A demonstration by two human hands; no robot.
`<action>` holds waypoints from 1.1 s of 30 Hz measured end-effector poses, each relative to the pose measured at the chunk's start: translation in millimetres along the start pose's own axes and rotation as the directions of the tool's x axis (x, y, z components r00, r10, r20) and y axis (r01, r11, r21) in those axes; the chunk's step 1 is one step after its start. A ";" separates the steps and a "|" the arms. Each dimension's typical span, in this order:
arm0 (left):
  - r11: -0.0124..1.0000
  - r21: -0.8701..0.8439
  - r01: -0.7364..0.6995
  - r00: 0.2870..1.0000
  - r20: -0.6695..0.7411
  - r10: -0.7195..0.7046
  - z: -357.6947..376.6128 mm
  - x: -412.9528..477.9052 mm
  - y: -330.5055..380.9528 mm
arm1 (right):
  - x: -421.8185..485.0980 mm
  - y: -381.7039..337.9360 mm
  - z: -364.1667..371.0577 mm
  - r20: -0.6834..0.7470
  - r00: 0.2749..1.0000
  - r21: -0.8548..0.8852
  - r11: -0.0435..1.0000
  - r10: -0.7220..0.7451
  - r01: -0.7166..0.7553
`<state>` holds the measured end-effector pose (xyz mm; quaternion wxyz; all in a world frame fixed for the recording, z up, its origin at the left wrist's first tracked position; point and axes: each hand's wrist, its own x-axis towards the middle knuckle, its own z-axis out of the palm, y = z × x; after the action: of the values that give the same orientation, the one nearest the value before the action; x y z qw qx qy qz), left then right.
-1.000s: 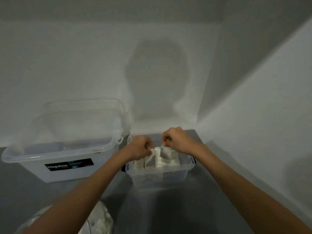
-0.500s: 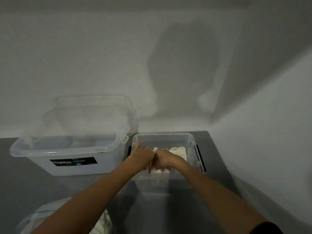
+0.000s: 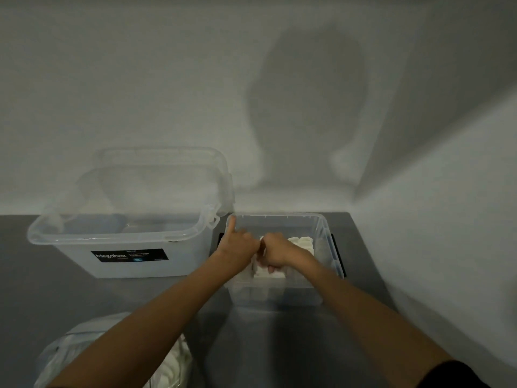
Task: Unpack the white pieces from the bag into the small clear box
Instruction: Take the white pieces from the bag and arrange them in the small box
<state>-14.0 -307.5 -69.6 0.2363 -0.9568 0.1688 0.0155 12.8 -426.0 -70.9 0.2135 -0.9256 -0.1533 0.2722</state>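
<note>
The box point(image 3: 326, 228) stood on the grey worktop point(image 3: 42, 303), near the wall corner, with white pieces point(image 3: 300, 242) stacked inside. Both grips were down in it, touching each other. The right grip point(image 3: 277, 252) was curled round one of the pieces at the near side. The left grip point(image 3: 237, 246) was curled with its thumb raised by the box's far left corner; whether it held anything could not be told. The bag point(image 3: 64, 357) lay at the near left. A big box point(image 3: 126, 264) stood left, its lid point(image 3: 167, 163) leaning behind.
</note>
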 end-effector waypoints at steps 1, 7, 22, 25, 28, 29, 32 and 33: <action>0.999 -0.040 0.006 1.000 -0.028 -0.007 -4.7 -2.9 -5.1 | -4.5 -3.1 -6.3 -0.030 0.999 -0.022 1.000 -0.019 0.018; 0.905 -0.425 -0.031 0.993 -0.116 -0.021 -44.0 -44.8 -44.8 | -47.9 -37.4 -47.9 -0.272 0.950 -0.082 0.988 -0.151 0.134; 0.568 -0.812 0.136 0.946 0.276 0.168 13.8 -252.4 -145.9 | -135.2 -202.5 56.8 -0.027 0.929 -0.001 0.930 -0.368 0.368; 0.618 -0.771 0.154 0.916 0.346 0.203 48.9 -265.0 -139.5 | -124.2 -223.3 104.3 0.111 0.947 -0.053 0.949 -0.302 0.309; 0.687 -0.706 0.172 0.916 0.370 0.151 82.0 -266.8 -130.0 | -112.7 -232.5 146.4 0.130 0.967 -0.212 0.946 -0.221 0.245; 0.692 -0.700 0.177 0.924 0.360 0.128 90.6 -266.7 -126.1 | -108.2 -232.5 157.2 0.113 0.977 -0.250 0.946 -0.183 0.206; 0.700 -0.700 0.141 0.956 0.279 0.087 104.7 -267.1 -114.6 | -100.7 -228.7 179.6 0.057 0.995 -0.303 0.948 -0.080 0.094; 0.699 -0.704 0.126 0.964 0.254 0.082 106.4 -267.9 -111.7 | -99.5 -227.6 184.1 0.037 0.998 -0.281 0.958 -0.047 0.055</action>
<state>-224.2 -81.4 -84.9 -0.1329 -0.9640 0.1047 0.2050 -210.3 -212.3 -58.3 0.0840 -0.9381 -0.2176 0.2560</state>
